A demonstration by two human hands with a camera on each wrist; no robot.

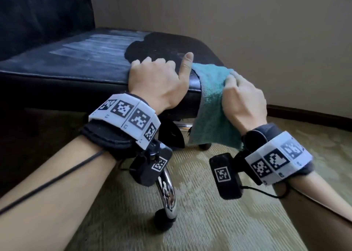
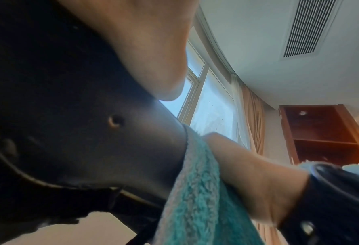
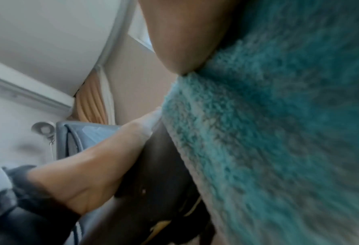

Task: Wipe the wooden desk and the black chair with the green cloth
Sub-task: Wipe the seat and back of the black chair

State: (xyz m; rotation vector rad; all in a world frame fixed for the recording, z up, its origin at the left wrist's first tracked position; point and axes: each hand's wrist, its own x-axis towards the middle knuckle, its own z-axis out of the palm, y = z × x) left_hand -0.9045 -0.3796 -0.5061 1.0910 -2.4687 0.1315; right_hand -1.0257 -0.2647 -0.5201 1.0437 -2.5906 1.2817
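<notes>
While our right hand [image 1: 245,102] presses the green cloth [image 1: 213,105] over the front edge of the black chair [image 1: 76,60], we judge ourselves well into the chair half of the task — the seat, at least. The cloth drapes from the seat's top down past its front face, hanging toward the chrome base [image 1: 167,189] and the carpet [image 1: 190,222]. Our right grip is clamped on the cloth, fingers curled into its upper fold; the right wrist view shows the teal pile close against the palm, with the dark seat edge just beside it.

Our left hand [image 1: 156,83] rests on the same front edge just beside the cloth, fingers bent over the seat and thumb raised — it steadies the chair, as we read it, and holds no cloth.

The seat top shows pale streaks across its left and middle and a darker patch near the hands; whether that is dust, wear or damp we cannot tell. The backrest [image 1: 43,12] is in view at upper left, and nothing shows whether it has been wiped. The wooden bench is not in view, so we cannot say whether that part is done. By our judgement, the seat's front edge is the step in hand, with the backrest possibly left.
</notes>
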